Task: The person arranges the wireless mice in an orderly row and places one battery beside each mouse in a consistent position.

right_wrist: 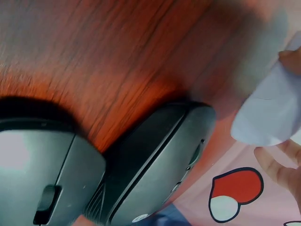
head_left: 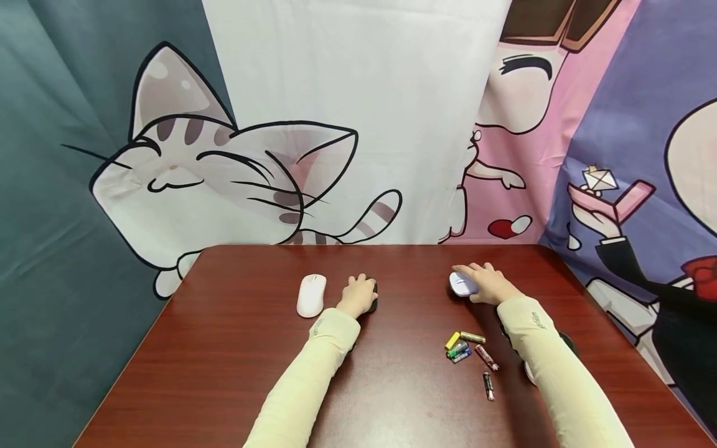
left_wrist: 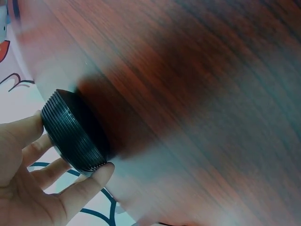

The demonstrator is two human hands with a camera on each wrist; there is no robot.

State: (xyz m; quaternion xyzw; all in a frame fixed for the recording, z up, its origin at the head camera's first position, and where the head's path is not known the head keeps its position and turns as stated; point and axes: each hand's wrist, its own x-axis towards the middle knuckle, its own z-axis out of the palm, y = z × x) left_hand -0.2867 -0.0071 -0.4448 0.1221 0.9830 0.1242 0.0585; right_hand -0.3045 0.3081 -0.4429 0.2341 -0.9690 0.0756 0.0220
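My left hand [head_left: 358,297] grips a black mouse [left_wrist: 77,134] with ribbed sides, thumb on one end and fingers on the other in the left wrist view. Most of that mouse hides behind the hand in the head view. To its left a white mouse [head_left: 311,295] lies on the table. At the far right, my right hand [head_left: 488,284] holds a pale lilac mouse [head_left: 463,284] by its edges. The same pale mouse [right_wrist: 273,106] shows between thumb and fingers in the right wrist view, held above the tabletop.
Several small batteries [head_left: 459,352] lie on the brown table [head_left: 224,373], left of the right forearm. Two dark grey mice, one broad [right_wrist: 42,174] and one slim [right_wrist: 164,160], stand side by side near the right wrist. A cartoon cloth [head_left: 358,74] hangs behind the table.
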